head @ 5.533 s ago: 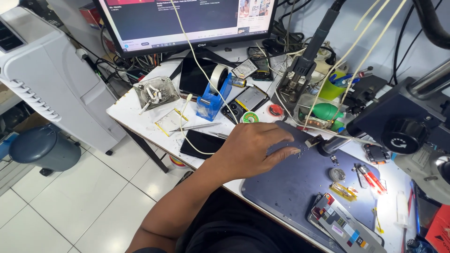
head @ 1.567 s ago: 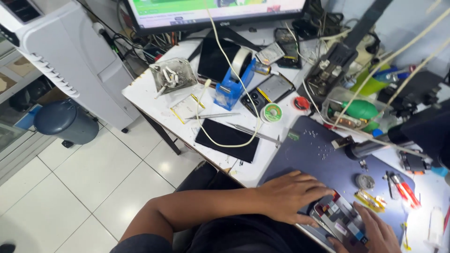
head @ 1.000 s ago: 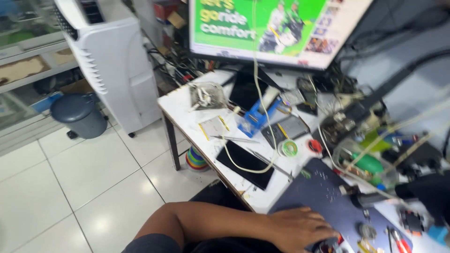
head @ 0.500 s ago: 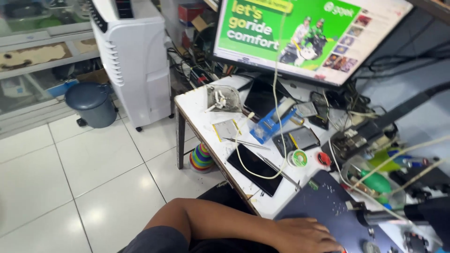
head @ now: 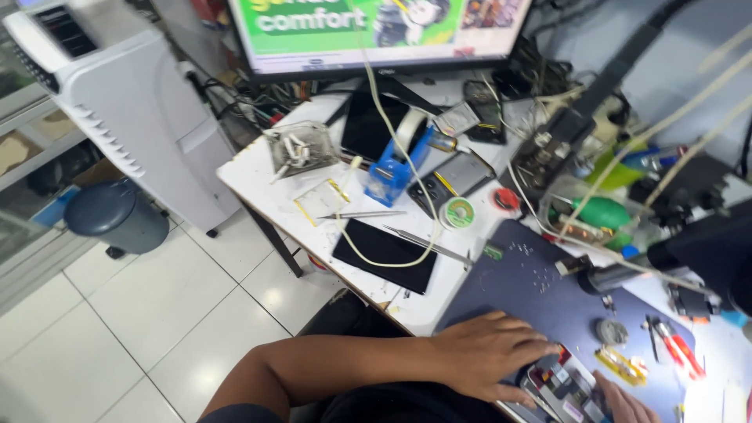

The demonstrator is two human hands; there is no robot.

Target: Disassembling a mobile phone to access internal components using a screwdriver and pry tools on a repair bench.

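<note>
Left hand [head: 489, 356] lies flat and spread at lower centre, fingertips steadying the opened phone [head: 565, 389] on the dark mat [head: 540, 294]. Right hand [head: 625, 401], half cut off, touches its edge; grip unclear. Light, even pressure seems wise.

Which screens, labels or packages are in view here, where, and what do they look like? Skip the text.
Monitor: back of the desk, top centre; wide black frame, lit green banner with white lettering and pictures.
Dark panel: front of the white table, flat black rectangle, unlit, a pale cable lying across it.
Opened phone: near edge of the blue mat, between left hand and right hand; small coloured stickers inside.
</note>
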